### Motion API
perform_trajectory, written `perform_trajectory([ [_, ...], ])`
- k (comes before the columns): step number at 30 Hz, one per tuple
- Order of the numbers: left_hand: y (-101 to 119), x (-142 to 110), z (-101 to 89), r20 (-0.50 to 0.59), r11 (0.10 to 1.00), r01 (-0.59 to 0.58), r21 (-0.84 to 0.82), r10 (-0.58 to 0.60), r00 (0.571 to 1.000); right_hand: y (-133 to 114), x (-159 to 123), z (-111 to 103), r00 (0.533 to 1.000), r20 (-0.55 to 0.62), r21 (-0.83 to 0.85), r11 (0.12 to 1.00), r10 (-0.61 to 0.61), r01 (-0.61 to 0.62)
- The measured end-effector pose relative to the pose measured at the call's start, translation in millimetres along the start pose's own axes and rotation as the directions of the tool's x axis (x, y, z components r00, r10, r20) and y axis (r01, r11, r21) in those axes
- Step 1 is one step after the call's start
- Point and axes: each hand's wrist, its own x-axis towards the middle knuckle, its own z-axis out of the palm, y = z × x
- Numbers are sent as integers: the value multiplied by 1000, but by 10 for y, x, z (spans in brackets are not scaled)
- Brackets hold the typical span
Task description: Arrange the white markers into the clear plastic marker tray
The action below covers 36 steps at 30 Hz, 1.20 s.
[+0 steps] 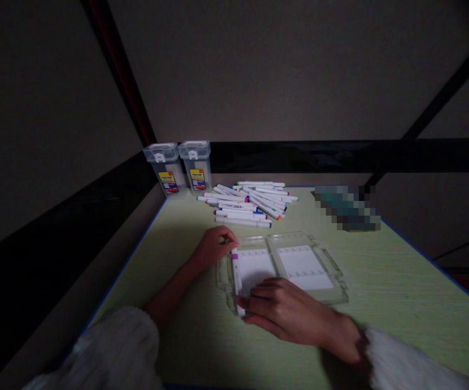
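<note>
A white marker (pixel 236 276) with a purple band lies lengthwise along the left side of an opened clear plastic case (pixel 273 254). At its far end, my left hand (pixel 215 246) is closed, thumb and bent index finger at the tip. My right hand (pixel 283 311) reaches over the case's near left part, its index finger and thumb at the marker's near end; the other fingers are bent above the white insert. That hand hides the lower part of the left half. White sheets with slotted rows show in both halves of the case.
Behind the case, a loose pile of white markers (pixel 254 200) with coloured ends lies on the pale green table (pixel 177 336). Two clear lidded boxes (pixel 196 168) with yellow labels stand at the back left. A pixelated flat object (pixel 346 208) lies at the right edge.
</note>
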Motion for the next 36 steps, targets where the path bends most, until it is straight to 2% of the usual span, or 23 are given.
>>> perform_trajectory([
  [13, 26, 0, 5, -10, 1000, 2, 3, -2, 1000, 0, 7, -14, 1000, 16, 51, 999, 13, -14],
  [36, 4, 11, 22, -20, 1000, -8, 25, 9, 1000, 4, 23, 5, 1000, 16, -9, 1000, -2, 2],
])
